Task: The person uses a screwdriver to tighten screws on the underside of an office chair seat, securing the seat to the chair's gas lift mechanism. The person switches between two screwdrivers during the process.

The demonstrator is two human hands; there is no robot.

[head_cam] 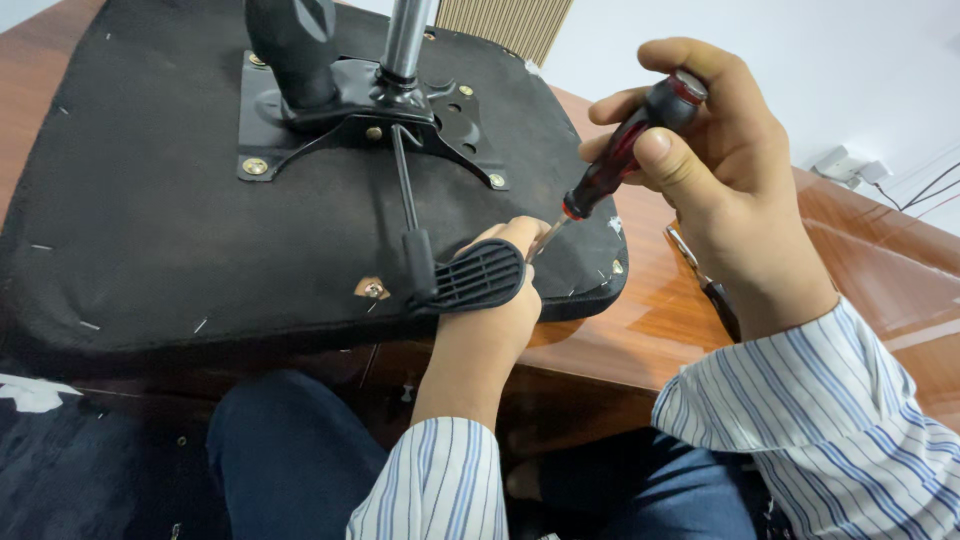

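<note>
Two hands at frame centre-right: right hand [720, 170] wraps the screwdriver [625, 150] by its stiff, grippy handle; left hand [500, 310] pinches near the tip against the upturned chair seat [150, 200] (bulky, padded, likely heavy) resting on the surface [640, 330].

Bright, even indoor light, sharp focus.
Glare streaks the glossy wooden table [640, 330]; soft shadow under the seat; slight wide-angle stretch at edges.
</note>
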